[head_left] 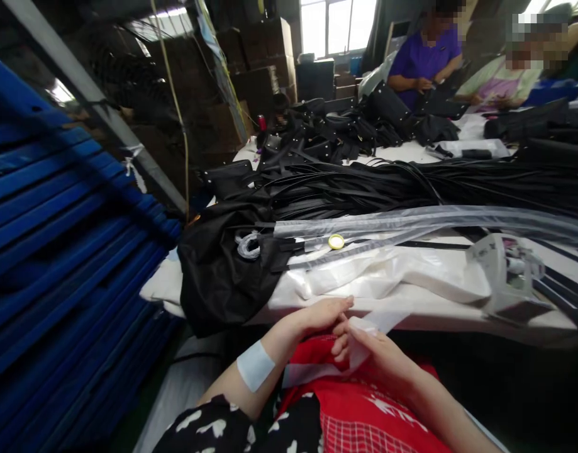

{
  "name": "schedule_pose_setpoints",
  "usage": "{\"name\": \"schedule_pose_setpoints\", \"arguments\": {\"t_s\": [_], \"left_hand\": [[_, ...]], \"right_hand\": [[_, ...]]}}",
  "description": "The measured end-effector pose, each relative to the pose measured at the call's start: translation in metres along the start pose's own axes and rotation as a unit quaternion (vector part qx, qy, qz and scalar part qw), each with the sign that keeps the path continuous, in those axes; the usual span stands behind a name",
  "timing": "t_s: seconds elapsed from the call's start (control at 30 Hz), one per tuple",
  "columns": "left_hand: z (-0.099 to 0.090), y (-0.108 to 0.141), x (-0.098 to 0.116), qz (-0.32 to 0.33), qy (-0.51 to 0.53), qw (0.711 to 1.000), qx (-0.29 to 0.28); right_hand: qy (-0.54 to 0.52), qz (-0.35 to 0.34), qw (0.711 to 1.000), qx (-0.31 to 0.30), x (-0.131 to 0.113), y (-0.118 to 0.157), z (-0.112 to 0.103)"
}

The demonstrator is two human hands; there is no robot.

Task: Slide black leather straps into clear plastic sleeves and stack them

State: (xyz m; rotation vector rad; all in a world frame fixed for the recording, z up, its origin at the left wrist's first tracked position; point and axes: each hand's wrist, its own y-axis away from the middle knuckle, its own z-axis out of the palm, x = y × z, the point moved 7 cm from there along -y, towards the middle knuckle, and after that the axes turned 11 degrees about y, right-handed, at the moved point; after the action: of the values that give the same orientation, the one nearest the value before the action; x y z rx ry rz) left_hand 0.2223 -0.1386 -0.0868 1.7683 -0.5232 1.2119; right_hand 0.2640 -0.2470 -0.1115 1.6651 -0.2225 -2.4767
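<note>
Head view: two hands (327, 313) (368, 345) at translucent film (389, 319), one yellow-rimmed disc (336, 241)

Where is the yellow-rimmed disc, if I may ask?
The disc is right of centre in the head view, by plastic strips beyond the left hand.

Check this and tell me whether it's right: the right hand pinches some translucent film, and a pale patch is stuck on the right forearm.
One thing is wrong: the pale patch is on the left forearm, as the head view shows. The right hand does pinch the translucent film.
</note>
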Motion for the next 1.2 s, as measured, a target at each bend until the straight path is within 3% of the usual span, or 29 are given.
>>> {"name": "schedule_pose_setpoints", "arguments": {"t_s": [0.1, 0.17, 0.27, 0.37, 0.47, 0.57, 0.67, 0.77, 0.83, 0.87, 0.93, 1.03, 1.1, 1.2], "left_hand": [[0.033, 0.010, -0.002, -0.050, 0.173, 0.973, -0.142], [0.045, 0.013, 0.006, -0.041, 0.271, 0.948, -0.160], [0.047, 0.012, 0.024, 0.028, 0.328, 0.935, -0.133], [0.037, 0.015, 0.041, 0.118, 0.259, 0.953, -0.102], [0.033, 0.023, 0.048, 0.204, 0.120, 0.967, -0.094], [0.041, 0.028, 0.041, 0.245, 0.017, 0.963, -0.114], [0.046, 0.026, 0.029, 0.235, -0.013, 0.964, -0.124], [0.024, 0.018, 0.031, 0.254, 0.006, 0.967, -0.010], [0.005, 0.015, 0.036, 0.275, -0.007, 0.958, 0.085], [0.001, 0.013, 0.039, 0.278, -0.026, 0.955, 0.103], [0.004, 0.005, 0.038, 0.253, -0.046, 0.965, 0.058], [0.016, -0.005, 0.025, 0.165, 0.055, 0.985, -0.019], [0.015, -0.007, 0.022, 0.151, 0.122, 0.981, 0.009], [0.006, -0.006, 0.031, 0.198, 0.149, 0.966, 0.067]], "right_hand": [[0.055, 0.006, 0.997, -0.059, -0.004, 0.006, 0.014], [0.125, 0.005, 0.989, -0.082, -0.002, 0.008, 0.020], [0.238, 0.011, 0.969, -0.066, 0.007, 0.007, 0.013], [0.241, -0.034, 0.969, -0.028, 0.002, 0.005, -0.004], [0.051, -0.103, 0.993, 0.011, -0.018, 0.006, -0.022], [-0.058, -0.118, 0.984, 0.118, -0.030, 0.006, -0.046], [-0.015, -0.125, 0.971, 0.202, -0.035, 0.006, -0.061], [0.082, -0.163, 0.956, 0.231, -0.042, 0.010, -0.067], [0.154, -0.166, 0.952, 0.205, -0.046, 0.014, -0.063], [0.185, -0.155, 0.955, 0.174, -0.046, 0.016, -0.058], [0.220, -0.121, 0.963, 0.100, -0.043, 0.019, -0.045], [0.257, -0.094, 0.962, 0.013, -0.038, 0.023, -0.028], [0.274, -0.090, 0.957, -0.011, -0.036, 0.023, -0.023], [0.284, -0.087, 0.955, 0.010, -0.034, 0.019, -0.026]]}}
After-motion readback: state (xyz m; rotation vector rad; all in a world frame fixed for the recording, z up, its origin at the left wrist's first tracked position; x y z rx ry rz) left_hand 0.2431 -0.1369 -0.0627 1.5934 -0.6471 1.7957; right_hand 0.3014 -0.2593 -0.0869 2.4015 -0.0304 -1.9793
